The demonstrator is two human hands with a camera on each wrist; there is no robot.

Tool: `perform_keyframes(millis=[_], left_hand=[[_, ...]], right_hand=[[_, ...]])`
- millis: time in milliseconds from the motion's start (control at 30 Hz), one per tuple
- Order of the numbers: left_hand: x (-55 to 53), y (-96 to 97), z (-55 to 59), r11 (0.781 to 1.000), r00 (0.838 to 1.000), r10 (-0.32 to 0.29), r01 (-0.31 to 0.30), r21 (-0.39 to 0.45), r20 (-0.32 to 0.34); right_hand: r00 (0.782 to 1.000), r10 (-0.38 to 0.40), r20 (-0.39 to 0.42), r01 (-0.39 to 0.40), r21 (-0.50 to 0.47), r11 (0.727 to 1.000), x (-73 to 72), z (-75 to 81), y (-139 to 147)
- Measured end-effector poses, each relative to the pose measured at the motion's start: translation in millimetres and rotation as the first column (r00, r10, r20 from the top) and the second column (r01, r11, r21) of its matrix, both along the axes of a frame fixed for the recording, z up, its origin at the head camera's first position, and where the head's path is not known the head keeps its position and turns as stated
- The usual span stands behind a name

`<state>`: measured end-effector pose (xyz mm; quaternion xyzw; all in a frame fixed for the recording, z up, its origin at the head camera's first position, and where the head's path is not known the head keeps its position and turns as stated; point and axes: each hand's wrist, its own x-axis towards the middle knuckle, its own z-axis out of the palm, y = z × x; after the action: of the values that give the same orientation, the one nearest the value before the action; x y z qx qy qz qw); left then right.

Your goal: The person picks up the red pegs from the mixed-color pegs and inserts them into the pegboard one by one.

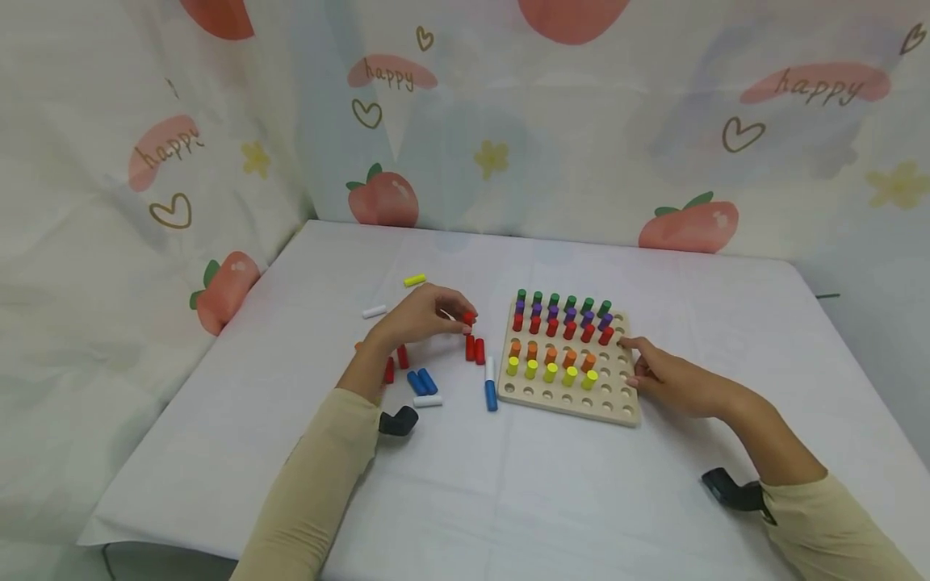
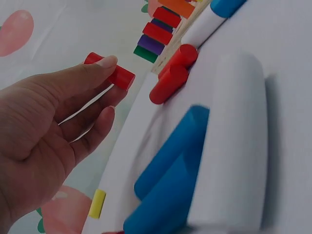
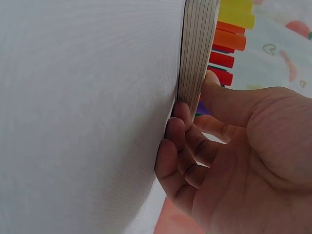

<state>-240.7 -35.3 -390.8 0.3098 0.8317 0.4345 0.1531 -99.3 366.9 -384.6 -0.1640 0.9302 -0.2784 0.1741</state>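
My left hand (image 1: 429, 313) pinches a red peg (image 2: 124, 78) between thumb and fingers, raised above the table. Below it, two red pegs (image 1: 475, 349) lie side by side. To their right sits the wooden pegboard (image 1: 552, 400), with upright rows of green, purple, red, orange and yellow pegs (image 1: 550, 373). The red row (image 1: 552, 328) runs across the middle, and bare holes show near the front and right side. At the board's right edge my right hand (image 1: 679, 381) grips the rim; in the right wrist view its thumb (image 3: 212, 83) lies against the board and its other fingers bend by the side.
Loose blue pegs (image 1: 427, 381), a white peg (image 1: 428, 401) and red pegs (image 1: 403, 357) lie near the left forearm. A white and a blue peg (image 1: 491, 396) lie end to end beside the board. Farther back are a yellow peg (image 1: 415, 280) and another white peg (image 1: 374, 311).
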Motion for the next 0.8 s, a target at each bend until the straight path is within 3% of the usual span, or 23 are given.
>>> perform_keyframes(millis=[800], left_hand=[[8.6, 44.8, 1.1, 0.998, 0.998, -0.061, 0.062, -0.025, 0.024]], right_hand=[[1.0, 0.005, 0.001, -0.005, 0.003, 1.0, -0.1, -1.1, 1.1]])
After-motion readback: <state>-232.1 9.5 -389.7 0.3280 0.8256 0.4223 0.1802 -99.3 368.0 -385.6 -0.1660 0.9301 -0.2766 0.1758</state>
